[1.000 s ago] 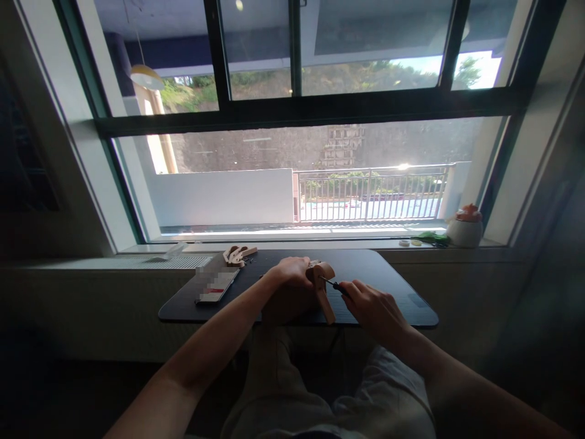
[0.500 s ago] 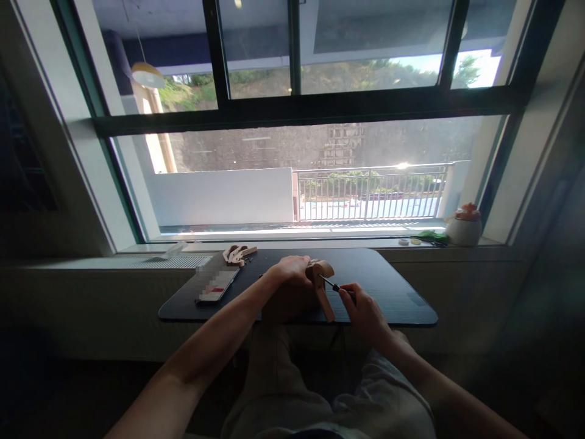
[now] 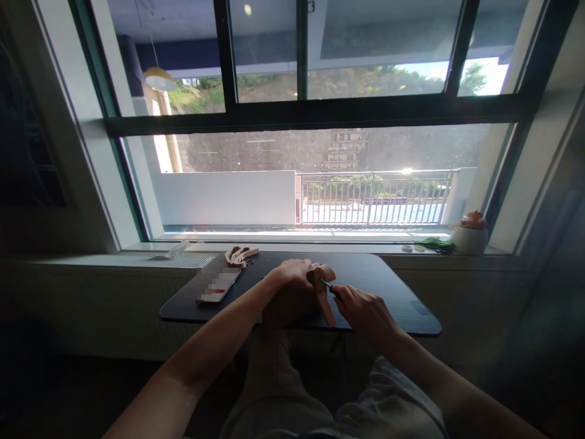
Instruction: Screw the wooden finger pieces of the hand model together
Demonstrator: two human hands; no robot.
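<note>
My left hand [image 3: 296, 272] grips a wooden piece [image 3: 323, 292] with a curved top and a leg slanting down, near the front edge of the dark table [image 3: 365, 274]. A larger brown wooden body seems joined to it, in the shade below my wrist. In my right hand [image 3: 361, 308] is a screwdriver [image 3: 333, 289], its handle mostly covered by closed fingers. The thin shaft points up and left, its tip meeting the side of the wooden piece. Whether a screw sits under the tip is too small to tell.
At the table's back left lie several light wooden parts [image 3: 238, 256] with small dark bits beside them. A phone [image 3: 220, 286], partly blurred, rests in front of those. On the windowsill stands a white jar [image 3: 470, 236] with an orange top, next to green leaves [image 3: 433, 244].
My right hand has turned and come closer to the wooden piece, covering more of the screwdriver. The left hand keeps its hold. The whole view has shifted slightly.
</note>
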